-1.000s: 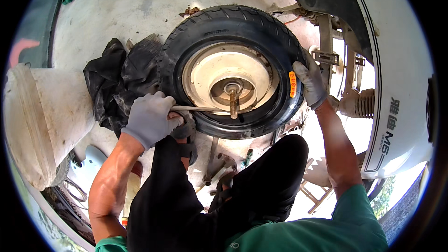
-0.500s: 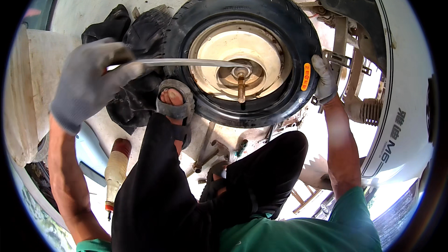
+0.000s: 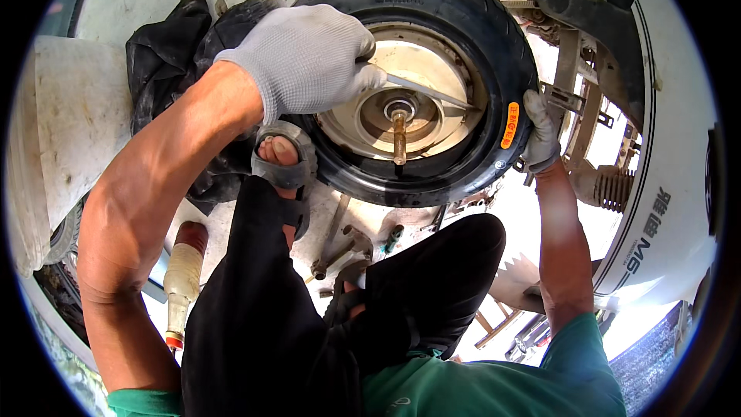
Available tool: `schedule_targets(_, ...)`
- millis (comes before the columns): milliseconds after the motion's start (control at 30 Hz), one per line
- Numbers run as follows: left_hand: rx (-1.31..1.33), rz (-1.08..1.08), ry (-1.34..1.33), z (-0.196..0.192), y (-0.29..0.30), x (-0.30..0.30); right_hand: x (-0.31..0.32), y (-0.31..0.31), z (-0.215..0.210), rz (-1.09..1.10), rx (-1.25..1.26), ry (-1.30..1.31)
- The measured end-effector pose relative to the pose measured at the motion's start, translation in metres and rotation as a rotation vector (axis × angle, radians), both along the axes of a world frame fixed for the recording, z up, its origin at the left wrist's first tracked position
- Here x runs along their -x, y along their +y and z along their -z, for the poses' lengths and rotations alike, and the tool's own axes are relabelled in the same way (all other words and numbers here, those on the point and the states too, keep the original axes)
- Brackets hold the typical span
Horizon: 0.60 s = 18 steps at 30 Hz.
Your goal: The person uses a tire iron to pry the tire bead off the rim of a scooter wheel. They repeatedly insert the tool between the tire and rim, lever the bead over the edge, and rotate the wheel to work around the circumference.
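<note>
A black scooter tyre [image 3: 494, 35] stands in front of me, fitted round a pale metal hub wheel [image 3: 413, 58] with a threaded axle [image 3: 399, 139] sticking out of its centre. My gloved left hand [image 3: 309, 58] is closed round a long flat metal tyre lever [image 3: 428, 91] over the wheel's left part. The lever's far end reaches the inner rim on the right, near the tyre bead; whether it is wedged under the bead I cannot tell. My gloved right hand [image 3: 543, 133] grips the tyre's right edge, beside an orange sticker [image 3: 510, 125].
Black crumpled rubber or cloth [image 3: 166, 54] lies left of the tyre. My sandalled foot [image 3: 282, 158] is against its lower left. A taped power tool [image 3: 184, 282] and metal tools [image 3: 333, 239] lie on the floor. A white scooter body [image 3: 671, 123] with exposed frame stands at right.
My left hand has moved right and upward over the wheel with the lever. The lever's tip has gone from the axle to the right inner rim. My right hand stays on the tyre.
</note>
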State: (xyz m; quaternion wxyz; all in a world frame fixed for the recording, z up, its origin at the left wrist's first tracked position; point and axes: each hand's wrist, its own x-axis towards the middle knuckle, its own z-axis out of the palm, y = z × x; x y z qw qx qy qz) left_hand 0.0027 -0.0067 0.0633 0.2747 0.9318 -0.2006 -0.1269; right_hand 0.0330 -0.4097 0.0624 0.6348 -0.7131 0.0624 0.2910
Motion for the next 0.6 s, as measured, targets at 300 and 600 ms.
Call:
schedule_targets(300, 0.028, 0.074, 0.348, 0.011, -0.001, -0.037, 0.001, 0.014, -0.010, -0.053, 0.099, -0.093)
schedule_targets(600, 0.164, 0.122, 0.309, 0.027, -0.012, -0.038, -0.003, -0.009, 0.008, 0.003, 0.043, -0.044)
